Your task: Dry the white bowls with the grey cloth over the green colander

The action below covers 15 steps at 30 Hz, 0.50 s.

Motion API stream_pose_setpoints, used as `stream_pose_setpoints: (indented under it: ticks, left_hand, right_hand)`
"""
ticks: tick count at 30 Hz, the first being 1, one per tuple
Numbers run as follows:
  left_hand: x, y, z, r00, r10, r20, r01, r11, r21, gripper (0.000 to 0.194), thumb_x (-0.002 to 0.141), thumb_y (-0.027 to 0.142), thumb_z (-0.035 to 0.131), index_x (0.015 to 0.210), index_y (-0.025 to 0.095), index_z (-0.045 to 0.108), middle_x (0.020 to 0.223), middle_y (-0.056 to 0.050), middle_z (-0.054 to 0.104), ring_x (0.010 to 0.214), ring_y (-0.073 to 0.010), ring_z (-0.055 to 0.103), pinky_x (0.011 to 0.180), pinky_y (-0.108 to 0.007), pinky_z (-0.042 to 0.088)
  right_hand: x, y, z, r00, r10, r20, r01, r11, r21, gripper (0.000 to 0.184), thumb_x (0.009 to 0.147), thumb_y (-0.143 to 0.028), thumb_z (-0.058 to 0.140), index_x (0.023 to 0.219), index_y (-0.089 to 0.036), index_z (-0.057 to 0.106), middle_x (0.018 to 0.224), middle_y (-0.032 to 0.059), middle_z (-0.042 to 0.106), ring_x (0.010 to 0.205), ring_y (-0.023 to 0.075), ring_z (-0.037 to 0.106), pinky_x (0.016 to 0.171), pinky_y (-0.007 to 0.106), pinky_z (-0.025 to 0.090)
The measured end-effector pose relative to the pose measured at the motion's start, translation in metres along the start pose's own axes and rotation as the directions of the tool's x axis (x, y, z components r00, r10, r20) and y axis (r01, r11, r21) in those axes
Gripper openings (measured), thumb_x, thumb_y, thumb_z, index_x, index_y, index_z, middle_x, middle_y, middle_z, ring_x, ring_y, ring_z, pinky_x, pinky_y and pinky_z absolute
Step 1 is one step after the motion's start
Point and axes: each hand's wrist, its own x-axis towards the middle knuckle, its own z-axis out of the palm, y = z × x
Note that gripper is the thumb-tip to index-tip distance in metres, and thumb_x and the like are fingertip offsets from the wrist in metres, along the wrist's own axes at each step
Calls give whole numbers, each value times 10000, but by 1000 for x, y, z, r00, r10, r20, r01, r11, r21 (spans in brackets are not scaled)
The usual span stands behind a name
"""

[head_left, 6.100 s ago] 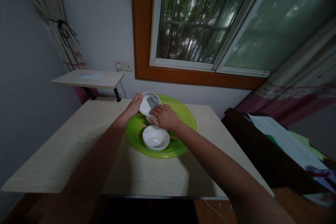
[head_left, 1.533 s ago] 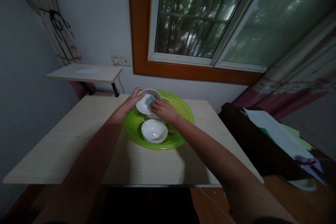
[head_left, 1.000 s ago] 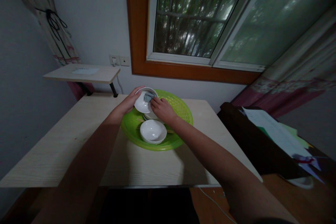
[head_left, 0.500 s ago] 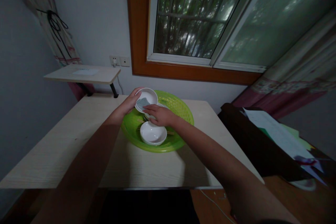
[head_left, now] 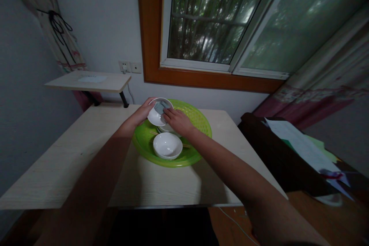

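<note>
My left hand [head_left: 143,111] grips the left rim of a white bowl [head_left: 155,118], which is tilted toward me above a green plastic basin [head_left: 198,117]. Inside that bowl lies a grey-blue cloth [head_left: 161,107], and the fingers of my right hand [head_left: 179,121] are closed on it at the bowl's right side. Another white bowl [head_left: 167,146] sits upright in the near part of the basin. Behind it, partly hidden under the held bowl, is a further white dish [head_left: 170,128]. Ends of wooden chopsticks [head_left: 186,146] stick out from under the near bowl.
The basin stands on a pale wooden table [head_left: 115,169]. A small raised shelf [head_left: 115,80] with a paper on it is at the back left. To the right, papers [head_left: 300,142] lie on a dark brown piece of furniture. A window [head_left: 213,23] fills the wall behind.
My right hand has moved the cloth from the lower part of the bowl up toward its far upper side. The left hand keeps its hold, and the bowl has barely shifted.
</note>
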Motion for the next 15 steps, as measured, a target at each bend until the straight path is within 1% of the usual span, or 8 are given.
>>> stream_pose_setpoints:
  ticks: [3,6,8,11,13,15]
  left_hand:
    - [2,-3,-2,1000,4,-12,-4,1000,5,376,911,434,574,1196,188,578,1159,-84,648,997,-200,601,890,-305,482]
    - [3,-5,-4,1000,12,-26,-11,999,31,391,902,454,577,1193,191,581,1162,-89,642,1018,-211,592,899,-316,478]
    - [2,-5,-4,999,11,-34,-10,999,37,385,901,448,580,1188,192,583,1170,-88,635,1021,-211,590,898,-316,475]
    - [1,-2,-2,999,-17,-50,18,1000,12,381,910,448,569,1199,199,565,1136,-75,634,975,-203,593,858,-312,483]
    - [-1,1,-1,998,-33,-58,33,999,2,377,913,446,567,1201,203,557,1105,-66,634,946,-200,592,835,-311,485]
    - [-2,4,1,998,-38,-57,38,999,-1,366,908,438,573,1188,203,558,1085,-63,635,929,-199,591,822,-310,484]
  right_hand:
    - [1,-2,6,999,-27,22,26,999,46,306,999,-150,502,1287,-117,601,1402,193,593,1217,283,590,990,451,515]
    - [-1,-2,12,995,-92,29,86,985,152,358,994,-183,524,1340,-111,579,1395,181,608,1223,264,601,1023,434,500]
    - [-3,-2,13,992,-127,26,118,968,222,447,987,-259,557,1413,-126,525,1446,162,579,1262,252,589,1046,409,489]
    - [-6,-2,10,985,-169,21,155,945,289,575,975,-345,580,1505,-187,424,1545,131,487,1325,245,552,1052,390,487]
    - [-7,-2,7,984,-178,19,164,937,307,576,971,-349,586,1506,-216,421,1559,121,470,1340,248,539,1040,394,491]
    - [-5,-2,5,988,-155,22,143,951,273,502,974,-322,588,1456,-226,486,1521,112,514,1309,252,558,1013,395,501]
